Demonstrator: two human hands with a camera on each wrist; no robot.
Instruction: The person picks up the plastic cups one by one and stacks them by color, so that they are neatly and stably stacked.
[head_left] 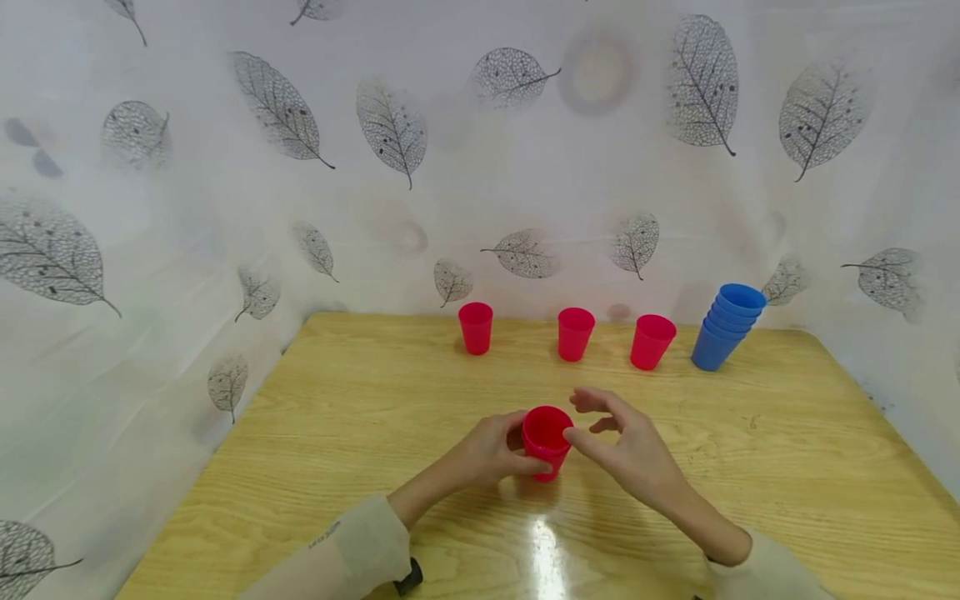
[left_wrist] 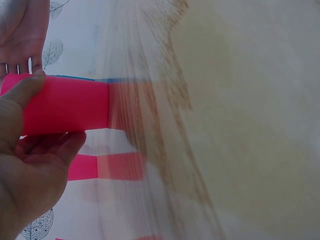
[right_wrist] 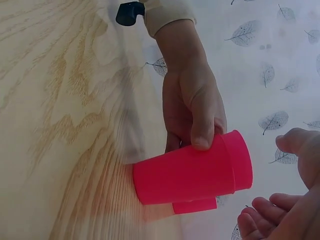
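Two nested red cups (head_left: 547, 450) stand at the near middle of the table, one rim just above the other in the right wrist view. My left hand (head_left: 495, 450) holds them from the left, its thumb across the near side and its fingers behind. To their right my right hand (head_left: 633, 454) hovers with thumb and fingers spread apart, the thumb tip close to the rim. In the right wrist view a gap shows between the right hand (right_wrist: 285, 200) and the cups (right_wrist: 190, 172). The left wrist view shows the left thumb (left_wrist: 27, 90) along the red side.
Three single red cups (head_left: 476, 328) (head_left: 575, 335) (head_left: 652, 342) stand upright along the back of the wooden table (head_left: 360, 383). Right of them leans a stack of several nested blue cups (head_left: 723, 329). A leaf-patterned sheet (head_left: 450, 167) hangs behind and at the sides.
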